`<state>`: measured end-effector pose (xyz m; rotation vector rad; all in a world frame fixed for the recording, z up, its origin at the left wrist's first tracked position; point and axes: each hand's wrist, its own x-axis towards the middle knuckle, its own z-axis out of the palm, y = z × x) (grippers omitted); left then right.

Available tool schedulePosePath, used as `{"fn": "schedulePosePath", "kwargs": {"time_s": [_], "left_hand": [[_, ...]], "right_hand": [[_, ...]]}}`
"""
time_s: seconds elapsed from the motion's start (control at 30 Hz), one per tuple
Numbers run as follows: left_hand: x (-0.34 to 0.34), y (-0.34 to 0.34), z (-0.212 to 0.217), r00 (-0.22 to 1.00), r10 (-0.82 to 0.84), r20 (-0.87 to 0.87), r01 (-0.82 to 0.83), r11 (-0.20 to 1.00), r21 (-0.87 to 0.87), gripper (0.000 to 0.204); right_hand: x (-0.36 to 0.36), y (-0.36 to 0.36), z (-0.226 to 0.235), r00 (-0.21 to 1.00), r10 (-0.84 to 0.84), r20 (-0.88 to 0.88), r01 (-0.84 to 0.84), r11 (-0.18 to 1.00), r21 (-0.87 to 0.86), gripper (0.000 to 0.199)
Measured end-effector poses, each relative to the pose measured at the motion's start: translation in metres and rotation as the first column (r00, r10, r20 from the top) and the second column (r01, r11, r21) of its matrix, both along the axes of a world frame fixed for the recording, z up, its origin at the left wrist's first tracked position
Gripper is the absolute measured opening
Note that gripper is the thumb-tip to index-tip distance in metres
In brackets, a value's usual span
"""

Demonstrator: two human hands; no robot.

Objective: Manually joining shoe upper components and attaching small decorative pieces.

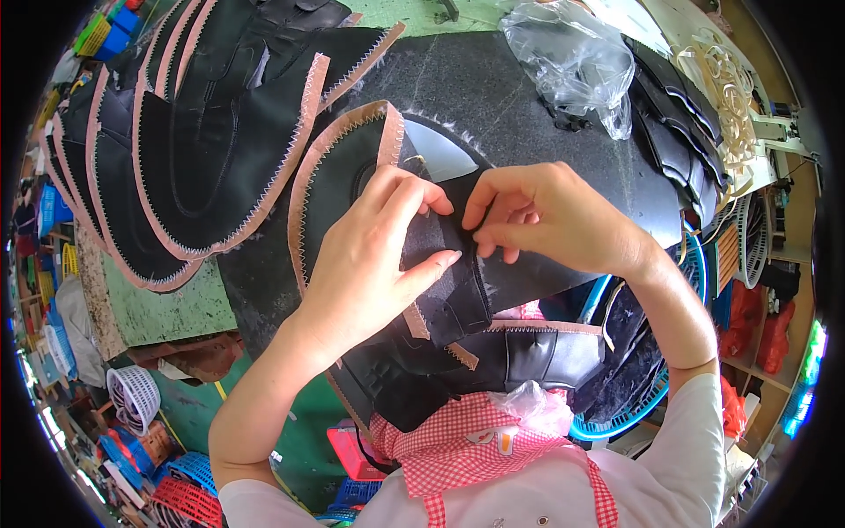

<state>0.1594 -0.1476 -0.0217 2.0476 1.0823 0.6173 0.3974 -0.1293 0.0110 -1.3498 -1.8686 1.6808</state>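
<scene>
Pieces of black sheet material, which look like shoe uppers edged with pinkish-tan strips and zigzag stitching, lie before me. My left hand (378, 229) rests over one such piece (339, 180), fingers curled and thumb apart, holding a black section (444, 286) of it. At that section's right edge, my right hand (546, 220) pinches the black material between thumb and fingers. The fingertips of both hands almost meet. A smooth pale grey patch (437, 151) shows just beyond them. Whatever lies under my left palm is hidden.
More edged black pieces (224, 163) overlap at the left. A clear plastic bag (572, 66) and stacked black parts (673, 123) lie far right on the dark work surface (466, 75). A blue basket (700, 268) with dark material stands right. Another black edged part (537, 356) is near my checked apron (475, 440).
</scene>
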Motion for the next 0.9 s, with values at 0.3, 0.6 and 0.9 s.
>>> {"fn": "schedulePosePath", "kwargs": {"time_s": [0.3, 0.6, 0.9], "left_hand": [[-0.002, -0.002, 0.001, 1.000, -0.005, 0.023, 0.004, 0.999, 0.046, 0.026], [0.000, -0.004, 0.001, 1.000, 0.002, 0.018, -0.002, 1.000, 0.029, 0.026], [0.011, -0.004, 0.016, 0.995, 0.042, -0.089, -0.036, 0.997, 0.062, 0.021]], "right_hand": [[-0.028, 0.021, -0.025, 0.975, -0.202, 0.091, 0.073, 0.681, 0.729, 0.017], [-0.010, 0.011, -0.005, 0.992, -0.125, 0.014, 0.106, 0.891, 0.442, 0.010], [0.081, -0.055, 0.024, 0.892, 0.368, 0.264, -0.352, 0.930, -0.108, 0.017]]}}
